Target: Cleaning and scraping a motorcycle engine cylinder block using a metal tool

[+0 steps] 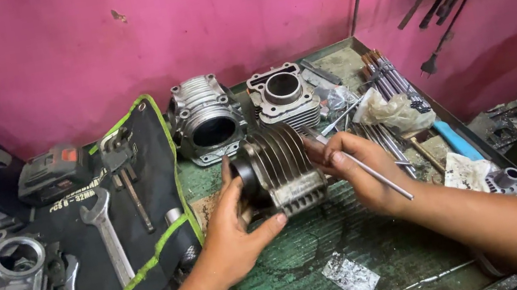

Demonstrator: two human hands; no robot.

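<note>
Fingers of the left hand grip a finned cylinder; beside it, the right hand pinches a thin rod above the bench.

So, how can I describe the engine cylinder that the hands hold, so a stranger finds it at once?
Look at the green workbench below the pink wall. Near its middle, the left hand and right hand hold a dark finned cylinder lying on its side. The two silver cylinders behind it stand untouched.

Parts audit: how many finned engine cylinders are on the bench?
3. One finned cylinder sits between the left hand and right hand. Two stand at the pink wall: the left rear cylinder and the right rear cylinder. More may lie out of frame.
</note>
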